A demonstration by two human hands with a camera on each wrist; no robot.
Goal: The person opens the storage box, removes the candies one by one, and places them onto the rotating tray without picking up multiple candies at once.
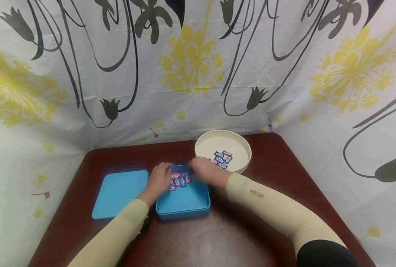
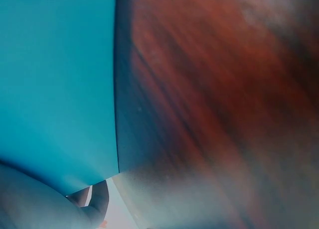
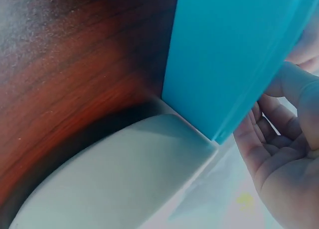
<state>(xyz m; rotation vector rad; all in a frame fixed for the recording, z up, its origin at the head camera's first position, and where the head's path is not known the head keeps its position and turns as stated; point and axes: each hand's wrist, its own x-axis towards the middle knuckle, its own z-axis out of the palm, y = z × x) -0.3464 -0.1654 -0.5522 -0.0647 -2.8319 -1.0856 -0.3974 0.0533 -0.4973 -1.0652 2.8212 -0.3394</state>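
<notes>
A blue rectangular box [image 1: 184, 202] stands uncovered on the table. Small pink and dark-blue printed pieces [image 1: 177, 181], each with a white label, lie at its far end. My left hand [image 1: 159, 180] grips the box's far left corner, thumb over the rim. Over the far right corner, my right hand [image 1: 206, 170] has its fingertips beside a small printed piece [image 1: 188, 178] and seems to pinch it; the contact is partly hidden. In the right wrist view the curled fingers [image 3: 271, 117] show beyond the box wall [image 3: 214, 55].
A round cream tray [image 1: 242, 148] touches or nearly touches the box at the back right, with several similar printed pieces [image 1: 222, 158] in it. A flat blue lid [image 1: 119, 194] lies to the left on the dark wooden table [image 1: 184, 241]. Patterned cloth [image 1: 184, 111] hangs behind.
</notes>
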